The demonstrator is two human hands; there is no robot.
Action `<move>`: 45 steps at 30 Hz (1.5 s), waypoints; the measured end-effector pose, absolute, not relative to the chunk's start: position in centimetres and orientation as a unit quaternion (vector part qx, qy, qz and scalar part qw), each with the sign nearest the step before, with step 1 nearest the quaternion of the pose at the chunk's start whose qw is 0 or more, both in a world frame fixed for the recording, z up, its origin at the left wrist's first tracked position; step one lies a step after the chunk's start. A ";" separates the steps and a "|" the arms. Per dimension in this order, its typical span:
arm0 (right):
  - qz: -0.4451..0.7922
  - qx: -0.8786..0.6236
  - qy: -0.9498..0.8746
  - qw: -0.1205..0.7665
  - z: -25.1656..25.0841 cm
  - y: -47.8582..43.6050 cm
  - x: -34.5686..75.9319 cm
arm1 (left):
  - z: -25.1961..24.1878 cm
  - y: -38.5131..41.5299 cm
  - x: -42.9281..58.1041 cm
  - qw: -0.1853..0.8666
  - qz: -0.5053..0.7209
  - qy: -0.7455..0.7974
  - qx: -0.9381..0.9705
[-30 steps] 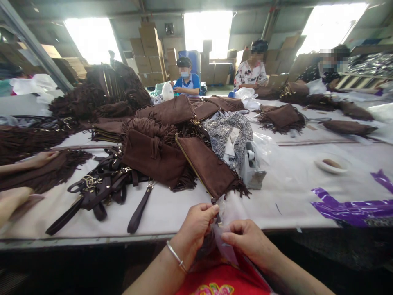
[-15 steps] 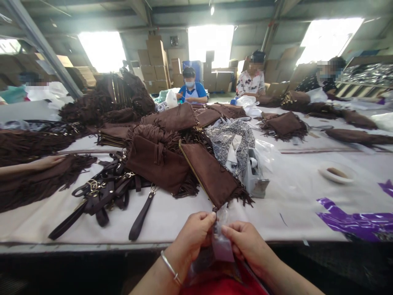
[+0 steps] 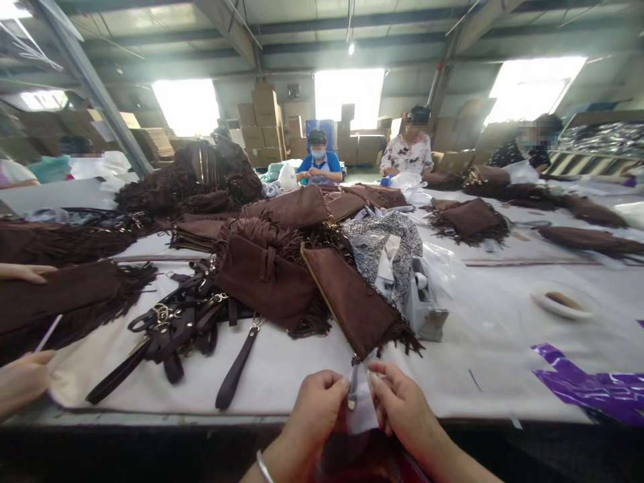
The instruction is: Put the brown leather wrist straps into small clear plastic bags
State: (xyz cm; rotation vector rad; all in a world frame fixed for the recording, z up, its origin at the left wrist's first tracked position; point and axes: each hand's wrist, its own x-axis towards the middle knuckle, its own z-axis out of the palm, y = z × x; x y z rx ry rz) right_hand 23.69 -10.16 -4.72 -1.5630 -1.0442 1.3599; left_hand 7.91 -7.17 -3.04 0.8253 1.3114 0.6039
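A brown suede fringed bag (image 3: 355,302) lies tilted at the table's near edge, its zipper end hanging toward me. My left hand (image 3: 316,412) pinches the zipper pull (image 3: 351,396) at that end. My right hand (image 3: 400,406) holds a small clear plastic piece (image 3: 361,416) against the pull. Both hands meet just below the table's front edge, thumbs almost touching.
A heap of brown fringed bags (image 3: 266,268) and dark wrist straps (image 3: 186,322) covers the white table (image 3: 483,335). A tape dispenser (image 3: 425,305), a tape roll (image 3: 563,300) and purple plastic (image 3: 594,386) lie to the right. Another person's hands (image 3: 23,379) work at left; several people sit at the far side.
My view has tilted upward, so everything sits lower in frame. My hands have closed in on the zipper pull, with the plastic piece now pinched between them.
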 end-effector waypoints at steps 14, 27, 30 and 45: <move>-0.008 -0.522 -0.807 0.278 -3.3 -8.1 25.0 | -3.0 -4.1 9.3 0.574 0.289 0.610 0.464; -0.058 -0.474 -0.833 0.278 -3.0 -7.1 26.4 | -2.4 -4.0 9.2 0.637 0.277 0.588 0.414; -0.038 -0.467 -0.835 0.289 -3.0 -6.7 26.1 | -2.2 -4.3 8.9 0.662 0.265 0.572 0.406; 0.036 -0.476 -0.852 0.215 -2.9 -6.1 26.0 | -2.7 -4.4 9.5 0.733 0.210 0.544 0.350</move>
